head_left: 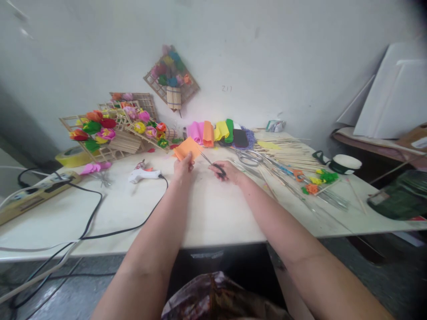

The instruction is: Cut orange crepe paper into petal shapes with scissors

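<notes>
My left hand pinches folded orange paper right of the white plastic glue gun; my right hand grips black-handled metal scissors at the paper's edge. Cutting seems in hand; the next snip needs steady paper.

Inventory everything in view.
Held paper: layers unclear, orange, centre
Held scissors: one, black-handled, centre
Glue gun: one, white, left
Power strip: one, yellowish, far left
Cables: several, black and white, left
Tape roll: one, yellow, back left
Flower panels: several, multicoloured, back left and centre
Rolls: several, multicoloured, back centre
Sticks: many, tan, right
Loose scissors: one, grey, centre-right
Jar: one, green, far right
Table: one, white, centre
Left hand: one, bare, holding paper
Right hand: one, bare, holding scissors
</notes>
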Tool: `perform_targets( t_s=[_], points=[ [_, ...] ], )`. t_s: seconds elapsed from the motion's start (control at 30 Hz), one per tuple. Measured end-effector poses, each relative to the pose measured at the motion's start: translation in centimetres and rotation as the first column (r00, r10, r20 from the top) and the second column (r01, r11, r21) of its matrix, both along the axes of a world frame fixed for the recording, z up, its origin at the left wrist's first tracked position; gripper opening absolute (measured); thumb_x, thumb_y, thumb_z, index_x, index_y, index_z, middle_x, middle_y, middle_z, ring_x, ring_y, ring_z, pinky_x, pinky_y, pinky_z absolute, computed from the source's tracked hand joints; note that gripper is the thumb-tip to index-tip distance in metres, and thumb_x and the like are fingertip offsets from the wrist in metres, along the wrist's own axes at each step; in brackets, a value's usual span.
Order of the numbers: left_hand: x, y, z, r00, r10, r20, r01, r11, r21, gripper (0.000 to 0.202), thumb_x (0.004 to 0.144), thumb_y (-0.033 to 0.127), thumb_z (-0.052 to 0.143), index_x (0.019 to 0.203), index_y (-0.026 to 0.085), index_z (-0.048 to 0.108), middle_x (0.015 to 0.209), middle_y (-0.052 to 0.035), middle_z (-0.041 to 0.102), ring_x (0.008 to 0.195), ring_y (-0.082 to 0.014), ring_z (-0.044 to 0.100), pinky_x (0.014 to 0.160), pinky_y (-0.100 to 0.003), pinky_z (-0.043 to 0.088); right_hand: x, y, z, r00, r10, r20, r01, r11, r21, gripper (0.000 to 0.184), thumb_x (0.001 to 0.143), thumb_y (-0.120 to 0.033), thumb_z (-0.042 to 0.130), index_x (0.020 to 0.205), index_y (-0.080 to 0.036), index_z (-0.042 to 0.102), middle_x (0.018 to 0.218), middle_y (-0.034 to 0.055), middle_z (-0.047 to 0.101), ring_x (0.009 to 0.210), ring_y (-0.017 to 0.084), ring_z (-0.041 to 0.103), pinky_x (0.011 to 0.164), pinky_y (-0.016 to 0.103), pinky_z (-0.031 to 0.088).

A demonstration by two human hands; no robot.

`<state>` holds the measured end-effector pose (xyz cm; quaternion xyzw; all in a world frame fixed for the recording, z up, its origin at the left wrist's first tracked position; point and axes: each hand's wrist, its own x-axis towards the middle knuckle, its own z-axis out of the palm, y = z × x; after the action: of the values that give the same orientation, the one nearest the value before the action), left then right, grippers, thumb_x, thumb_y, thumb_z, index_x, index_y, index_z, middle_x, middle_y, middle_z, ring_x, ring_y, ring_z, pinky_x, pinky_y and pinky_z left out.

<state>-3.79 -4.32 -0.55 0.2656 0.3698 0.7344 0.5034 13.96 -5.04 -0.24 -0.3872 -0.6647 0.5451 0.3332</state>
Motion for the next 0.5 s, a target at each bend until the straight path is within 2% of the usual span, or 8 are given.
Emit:
perform_targets(
  t_s=[0.13, 0.5],
  points=[
    [0.02, 0.22, -0.24, 1.000, -0.028, 0.014, 0.027, 1.000, 0.012, 0.036, 0.058, 0.024, 0.077, 0.084, 0.016, 0.054, 0.065, 0.0043, 0.055, 0.043, -0.0021, 0.045, 0.037, -0.016, 0.025, -0.18, -0.07, 0.00, 1.000, -0.009, 0.006, 0.009, 1.000, -0.010, 0.027, 0.071, -0.041, 0.065, 0.072, -0.015, 0.057, 0.046, -0.0056, 0.051, 0.032, 0.003, 0.040, 0.030, 0.015, 0.025],
    [0.51, 0.28, -0.19, 0.999, -0.048, 0.018, 0.048, 0.999, -0.017, 0.034, 0.059, 0.023, 0.077, 0.084, 0.016, 0.056, 0.066, 0.0033, 0.057, 0.044, -0.0024, 0.045, 0.037, -0.015, 0.027, -0.71, -0.50, 0.34, 0.998, -0.051, -0.024, 0.050, 0.997, -0.064, 0.030, 0.069, -0.043, 0.067, 0.073, -0.015, 0.057, 0.047, -0.0058, 0.050, 0.033, 0.003, 0.040, 0.031, 0.014, 0.024]
  ],
)
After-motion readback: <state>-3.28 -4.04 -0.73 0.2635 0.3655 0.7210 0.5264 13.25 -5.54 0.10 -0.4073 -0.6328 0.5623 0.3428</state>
